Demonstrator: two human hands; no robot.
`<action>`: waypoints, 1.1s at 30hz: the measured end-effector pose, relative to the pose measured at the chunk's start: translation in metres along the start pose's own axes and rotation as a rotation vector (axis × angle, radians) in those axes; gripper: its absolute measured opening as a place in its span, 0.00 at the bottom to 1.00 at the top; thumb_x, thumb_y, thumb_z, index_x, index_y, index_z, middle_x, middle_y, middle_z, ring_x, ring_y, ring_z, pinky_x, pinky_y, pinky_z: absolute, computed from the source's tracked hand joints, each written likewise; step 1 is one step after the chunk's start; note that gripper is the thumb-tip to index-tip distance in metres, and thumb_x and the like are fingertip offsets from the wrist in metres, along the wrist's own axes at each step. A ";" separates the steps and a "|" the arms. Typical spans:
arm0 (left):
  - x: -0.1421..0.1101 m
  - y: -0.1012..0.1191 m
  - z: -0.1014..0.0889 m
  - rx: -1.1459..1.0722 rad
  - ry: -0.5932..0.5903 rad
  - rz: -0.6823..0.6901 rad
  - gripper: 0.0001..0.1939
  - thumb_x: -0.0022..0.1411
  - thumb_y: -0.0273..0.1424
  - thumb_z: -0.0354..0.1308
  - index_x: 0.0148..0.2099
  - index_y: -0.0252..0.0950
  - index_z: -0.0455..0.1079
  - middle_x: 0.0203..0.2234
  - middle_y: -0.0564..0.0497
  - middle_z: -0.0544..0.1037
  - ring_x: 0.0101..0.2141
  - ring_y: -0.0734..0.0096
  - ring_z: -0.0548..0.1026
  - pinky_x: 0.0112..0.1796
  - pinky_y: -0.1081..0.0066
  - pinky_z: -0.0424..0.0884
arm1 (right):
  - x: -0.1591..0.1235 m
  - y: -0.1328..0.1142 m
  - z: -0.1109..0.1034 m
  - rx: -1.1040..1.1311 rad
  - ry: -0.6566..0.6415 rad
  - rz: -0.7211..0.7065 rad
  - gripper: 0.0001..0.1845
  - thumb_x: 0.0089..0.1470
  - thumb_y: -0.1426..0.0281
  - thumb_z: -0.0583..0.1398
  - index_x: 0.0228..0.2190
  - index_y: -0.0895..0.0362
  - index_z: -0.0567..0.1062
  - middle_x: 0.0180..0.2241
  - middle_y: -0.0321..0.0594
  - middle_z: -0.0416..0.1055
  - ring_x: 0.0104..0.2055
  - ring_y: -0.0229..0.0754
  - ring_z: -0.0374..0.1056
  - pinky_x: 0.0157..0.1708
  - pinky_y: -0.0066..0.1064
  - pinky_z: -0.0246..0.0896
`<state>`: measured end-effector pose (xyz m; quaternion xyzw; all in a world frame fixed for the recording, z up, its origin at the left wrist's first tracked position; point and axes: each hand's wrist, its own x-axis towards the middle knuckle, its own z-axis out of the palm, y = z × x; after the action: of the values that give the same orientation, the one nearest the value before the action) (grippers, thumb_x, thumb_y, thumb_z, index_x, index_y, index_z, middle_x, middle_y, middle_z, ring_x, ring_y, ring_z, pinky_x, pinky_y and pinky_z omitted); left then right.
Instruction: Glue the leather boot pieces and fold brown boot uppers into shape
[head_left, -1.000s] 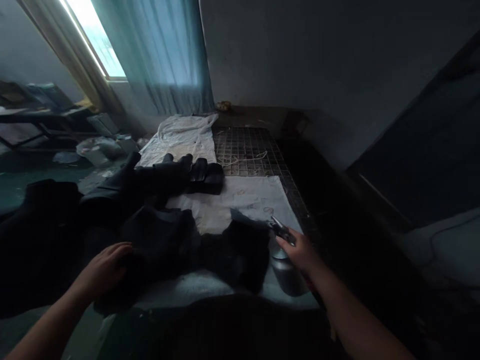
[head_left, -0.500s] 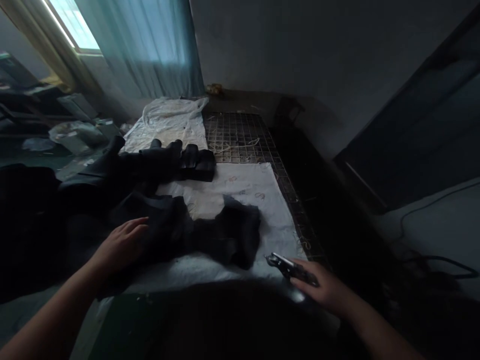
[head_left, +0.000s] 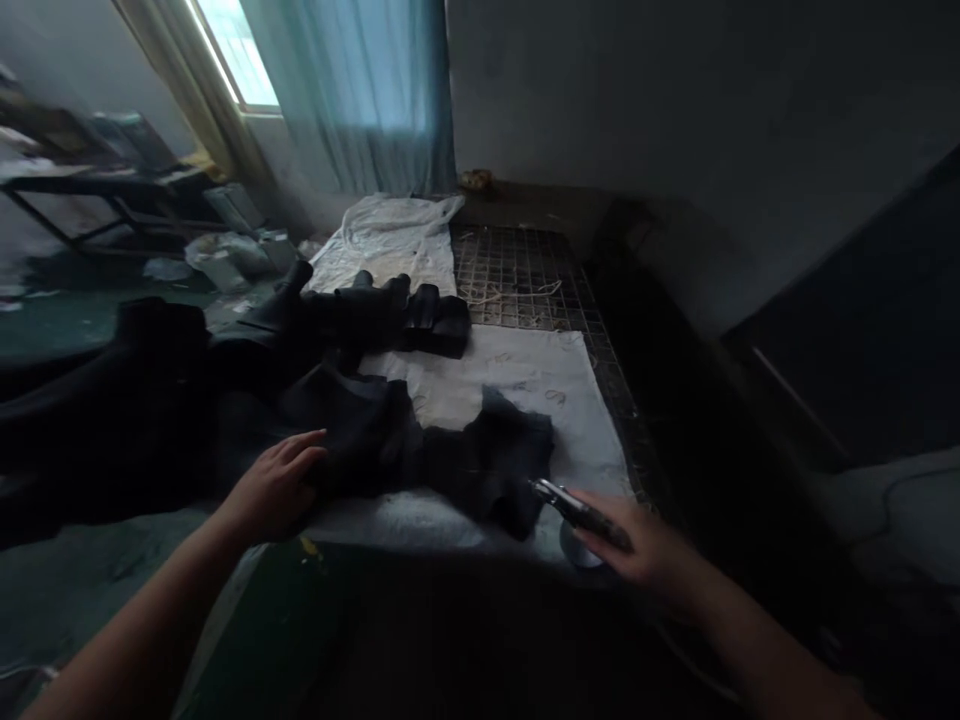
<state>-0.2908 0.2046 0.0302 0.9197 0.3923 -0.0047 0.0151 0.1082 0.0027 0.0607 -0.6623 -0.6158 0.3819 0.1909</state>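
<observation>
My right hand point(head_left: 634, 535) is closed round the handle of a metal spray gun point(head_left: 574, 508). Its tip points left, at the right end of a dark, soft-looking piece point(head_left: 495, 450) whose exact kind I cannot make out. A round, shiny part like a cup point(head_left: 581, 548) shows below the gun. My left hand point(head_left: 277, 485) lies with fingers stretched out on another dark piece point(head_left: 352, 420). Both pieces rest on a pale cloth point(head_left: 581, 430) over the table. Behind them is a row of dark, boot-like shapes point(head_left: 375, 315).
Wire mesh point(head_left: 517, 270) forms the tabletop beyond the cloth, with loose strings on it. Bulky dark pieces point(head_left: 142, 420) extend off the table's left side. A crumpled white cloth point(head_left: 397, 240) lies at the far end, below a blue curtain point(head_left: 360, 100). Bags and boxes point(head_left: 232, 255) stand on the floor.
The view has turned left, so the scene sits further right. The spray gun's tip is now at the dark piece's right end; before, there was a gap. My left hand stays on its piece.
</observation>
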 end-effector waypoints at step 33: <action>0.160 0.198 0.093 -0.426 -0.653 0.422 0.06 0.42 0.22 0.62 0.28 0.34 0.72 0.34 0.44 0.74 0.37 0.57 0.72 0.36 0.64 0.67 | -0.090 0.052 0.021 0.334 0.371 0.290 0.28 0.47 0.53 0.58 0.47 0.53 0.72 0.50 0.45 0.68 0.52 0.54 0.63 0.53 0.41 0.57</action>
<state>-0.0372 0.1801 -0.0616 0.9063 0.1627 -0.2107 0.3282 0.1317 -0.0971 0.0337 -0.7613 -0.3980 0.3735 0.3500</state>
